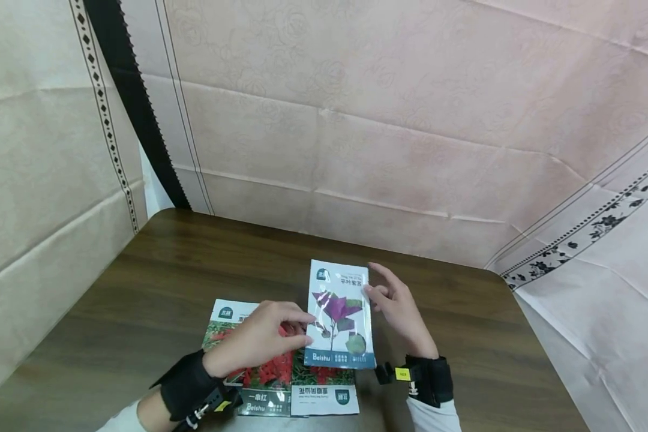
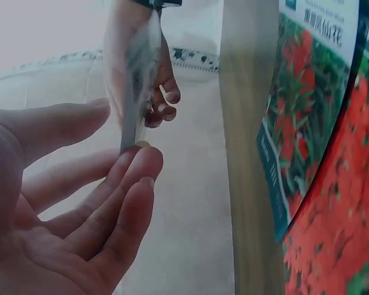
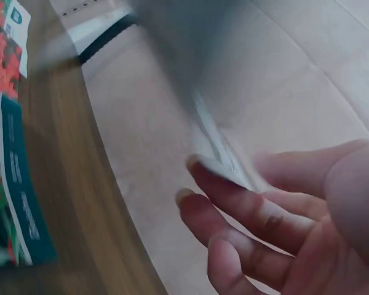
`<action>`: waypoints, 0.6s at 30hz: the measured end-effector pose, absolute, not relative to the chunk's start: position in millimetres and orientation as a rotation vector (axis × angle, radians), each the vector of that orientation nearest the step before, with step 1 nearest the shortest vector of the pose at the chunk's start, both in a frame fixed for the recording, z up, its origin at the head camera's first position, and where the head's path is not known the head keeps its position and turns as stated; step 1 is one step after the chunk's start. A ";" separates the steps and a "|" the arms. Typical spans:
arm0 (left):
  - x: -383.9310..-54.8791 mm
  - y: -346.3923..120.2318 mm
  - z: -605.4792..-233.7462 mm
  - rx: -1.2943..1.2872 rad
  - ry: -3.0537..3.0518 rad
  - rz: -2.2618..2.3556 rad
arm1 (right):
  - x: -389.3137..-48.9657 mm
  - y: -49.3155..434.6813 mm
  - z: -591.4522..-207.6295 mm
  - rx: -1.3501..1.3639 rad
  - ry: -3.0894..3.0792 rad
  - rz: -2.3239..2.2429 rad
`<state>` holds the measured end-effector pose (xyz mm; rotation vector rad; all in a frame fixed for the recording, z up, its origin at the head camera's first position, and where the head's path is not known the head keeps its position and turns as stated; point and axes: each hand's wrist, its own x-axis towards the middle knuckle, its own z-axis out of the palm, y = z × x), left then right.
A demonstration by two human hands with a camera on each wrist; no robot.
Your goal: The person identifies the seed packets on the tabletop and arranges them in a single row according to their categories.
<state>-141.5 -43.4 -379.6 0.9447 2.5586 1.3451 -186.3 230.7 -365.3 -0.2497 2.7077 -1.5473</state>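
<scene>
A white seed packet (image 1: 337, 315) with a purple flower picture is held up in the air between both hands. My left hand (image 1: 272, 336) pinches its left edge low down; in the left wrist view the packet (image 2: 138, 86) appears nearly edge-on at the fingertips. At its right edge my right hand (image 1: 396, 306) holds it with thumb and fingers, the index finger reaching upward. The right wrist view shows a blurred packet (image 3: 218, 144) between thumb and fingers. Beneath lie red-flower seed packets (image 1: 267, 399), one with a white printed end (image 1: 324, 401), partly hidden by the left hand.
The packets lie on a dark wooden table (image 1: 167, 282) with rounded far corners. Pale patterned cloth (image 1: 356, 150) hangs behind it and along both sides. Black wrist straps with devices (image 1: 429, 378) are on both wrists.
</scene>
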 end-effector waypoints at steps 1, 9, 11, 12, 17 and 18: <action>-139.6 -40.8 -381.0 0.949 2.561 1.330 | -187.0 237.0 -370.0 -0.267 2.712 -1.524; -122.5 -15.9 -401.1 0.968 2.375 1.271 | -182.5 270.5 -401.0 -0.245 2.715 -1.375; -119.6 -11.5 -406.2 0.970 2.369 1.229 | -182.2 276.8 -408.1 -0.230 2.686 -1.357; -118.4 -9.8 -408.2 0.965 2.366 1.210 | -182.3 279.4 -411.4 -0.221 2.670 -1.348; -116.7 -3.3 -415.6 0.945 2.362 1.138 | -184.2 286.8 -423.2 -0.211 2.629 -1.285; -116.6 -2.3 -416.7 0.949 2.359 1.126 | -184.8 287.8 -424.9 -0.208 2.620 -1.274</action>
